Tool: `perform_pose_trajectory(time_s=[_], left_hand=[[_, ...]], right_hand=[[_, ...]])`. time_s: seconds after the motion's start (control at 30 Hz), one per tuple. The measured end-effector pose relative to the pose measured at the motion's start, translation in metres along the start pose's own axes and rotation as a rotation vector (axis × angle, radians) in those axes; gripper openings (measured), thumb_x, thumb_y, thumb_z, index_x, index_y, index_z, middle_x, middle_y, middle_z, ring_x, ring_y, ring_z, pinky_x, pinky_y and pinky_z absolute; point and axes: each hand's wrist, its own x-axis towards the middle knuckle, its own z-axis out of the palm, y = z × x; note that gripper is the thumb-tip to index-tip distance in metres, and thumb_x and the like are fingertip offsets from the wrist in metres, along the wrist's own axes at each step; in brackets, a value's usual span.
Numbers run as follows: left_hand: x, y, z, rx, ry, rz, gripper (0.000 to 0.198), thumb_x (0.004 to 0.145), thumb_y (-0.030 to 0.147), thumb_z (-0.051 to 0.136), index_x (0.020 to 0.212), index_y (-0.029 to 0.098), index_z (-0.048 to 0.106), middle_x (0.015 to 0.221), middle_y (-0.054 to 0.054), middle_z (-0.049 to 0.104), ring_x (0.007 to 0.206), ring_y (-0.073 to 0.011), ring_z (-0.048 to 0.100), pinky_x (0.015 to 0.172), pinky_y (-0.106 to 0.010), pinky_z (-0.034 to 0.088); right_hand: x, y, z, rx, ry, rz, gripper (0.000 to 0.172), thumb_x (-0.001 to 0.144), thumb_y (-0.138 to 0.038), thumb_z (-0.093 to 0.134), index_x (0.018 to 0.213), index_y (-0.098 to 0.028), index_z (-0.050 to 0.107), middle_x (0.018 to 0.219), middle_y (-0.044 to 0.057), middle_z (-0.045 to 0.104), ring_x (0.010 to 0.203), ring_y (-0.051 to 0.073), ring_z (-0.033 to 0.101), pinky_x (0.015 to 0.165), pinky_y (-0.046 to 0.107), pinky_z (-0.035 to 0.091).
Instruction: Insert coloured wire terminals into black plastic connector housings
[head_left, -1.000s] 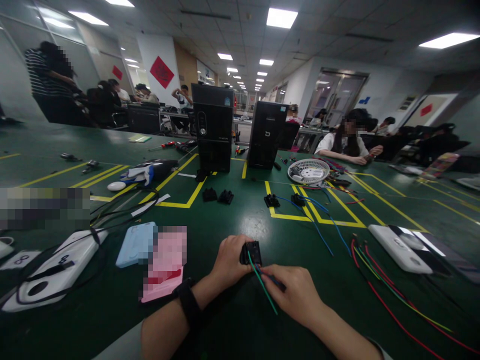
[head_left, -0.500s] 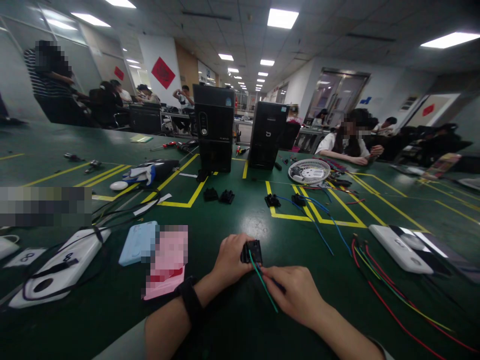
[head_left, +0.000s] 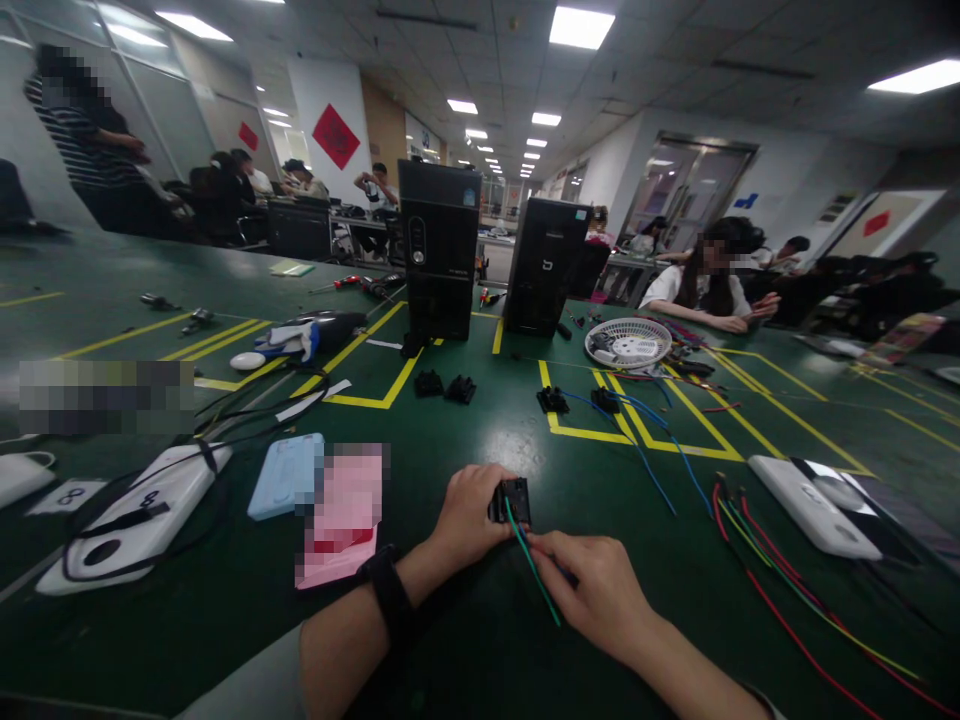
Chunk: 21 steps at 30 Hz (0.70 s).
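Observation:
My left hand (head_left: 474, 510) is closed around a small black block (head_left: 514, 500), which looks like a terminal block, just above the green table. A green wire (head_left: 537, 572) runs from the block down to the right. At the block's lower edge, my right hand (head_left: 592, 580) pinches a thin dark item whose kind I cannot make out; fingers hide most of it. Beyond my hands lie two similar black blocks (head_left: 460, 388). To their right, another black block (head_left: 553, 400) and one more (head_left: 606, 400) lie beside blue wires (head_left: 654, 470).
Red, yellow and green wires (head_left: 780, 610) lie at right, near a white device (head_left: 814, 505). Left are a pink packet (head_left: 349, 500), a light-blue case (head_left: 285, 475) and a white device (head_left: 135, 525) with black cable. Two black computer towers (head_left: 442, 260) and a white basket (head_left: 628, 343) stand farther back.
The whole view has shifted slightly to the right in the picture. Both hands keep the same hold at the black block, and the green wire stays in place.

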Motion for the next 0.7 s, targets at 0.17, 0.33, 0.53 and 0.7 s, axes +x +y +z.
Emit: perform_pose_trajectory(time_s=[0.17,0.33,0.53,0.7], left_hand=[[-0.001,-0.001,0.0,0.003,-0.003,0.015,0.04,0.07,0.045,0.066,0.102,0.024,0.054,0.1,-0.003,0.061,0.096,-0.0246,0.052,0.083,-0.037,0.037],[-0.001,-0.002,0.0,-0.017,0.004,-0.002,0.04,0.069,0.045,0.067,0.101,0.023,0.055,0.099,-0.003,0.061,0.095,-0.025,0.052,0.081,-0.037,0.038],[0.0,-0.002,0.001,-0.021,0.002,-0.009,0.042,0.068,0.047,0.068,0.1,0.023,0.055,0.098,-0.003,0.061,0.094,-0.0249,0.053,0.082,-0.038,0.038],[0.0,-0.002,0.0,-0.006,-0.015,0.003,0.044,0.068,0.049,0.068,0.103,0.024,0.055,0.1,-0.003,0.061,0.096,-0.0247,0.052,0.083,-0.037,0.037]], right_hand=[[0.001,-0.003,-0.004,0.015,-0.008,-0.02,0.022,0.09,-0.025,0.043,0.092,-0.02,0.065,0.072,0.001,0.069,0.059,0.012,0.062,0.055,0.022,0.036],[0.001,0.001,0.003,0.014,0.005,0.013,0.021,0.09,-0.025,0.046,0.098,-0.024,0.065,0.082,0.0,0.071,0.067,0.012,0.066,0.059,0.021,0.039],[0.0,0.006,0.007,0.008,-0.013,0.021,0.021,0.091,-0.026,0.046,0.101,-0.025,0.064,0.089,0.0,0.072,0.074,0.013,0.067,0.062,0.021,0.041],[-0.001,0.001,0.001,-0.021,-0.045,-0.011,0.023,0.092,-0.025,0.043,0.101,-0.022,0.063,0.083,0.002,0.071,0.072,0.014,0.066,0.062,0.022,0.041]])
